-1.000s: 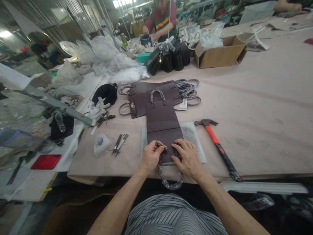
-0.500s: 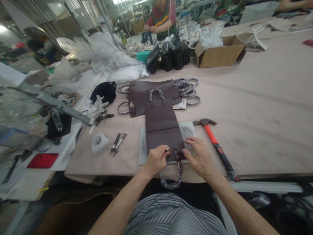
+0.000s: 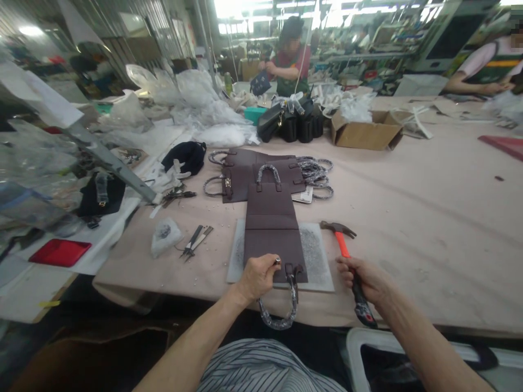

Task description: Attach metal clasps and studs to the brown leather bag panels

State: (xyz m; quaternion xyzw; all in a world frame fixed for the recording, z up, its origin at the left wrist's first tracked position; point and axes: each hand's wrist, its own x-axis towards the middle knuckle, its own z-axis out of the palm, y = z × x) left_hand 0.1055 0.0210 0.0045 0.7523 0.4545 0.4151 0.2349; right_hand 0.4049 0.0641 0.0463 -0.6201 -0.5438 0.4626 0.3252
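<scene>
A dark brown leather bag panel (image 3: 272,239) lies unfolded on a pale slab (image 3: 321,261), its wrapped handle (image 3: 278,321) hanging over the table's front edge. My left hand (image 3: 258,277) is closed round a small metal punch-like tool (image 3: 277,261), held upright on the panel beside the handle tab. On the right, my right hand (image 3: 365,279) wraps its fingers round the shaft of a claw hammer (image 3: 342,245), which still lies near the table surface. The lower end of the metal tool is hidden by my fingers.
Behind the panel are more brown bag pieces (image 3: 241,182) with wrapped handles. To the left lie snips (image 3: 196,242), a plastic bag of small parts (image 3: 165,238) and a red tray (image 3: 60,252). Black bags (image 3: 296,122) and a cardboard box (image 3: 368,133) stand farther back. A co-worker (image 3: 290,60) sits across.
My right hand has left the panel's edge, moved right and taken hold of the hammer. My left hand keeps the metal tool at the panel. The camera view has tilted up.
</scene>
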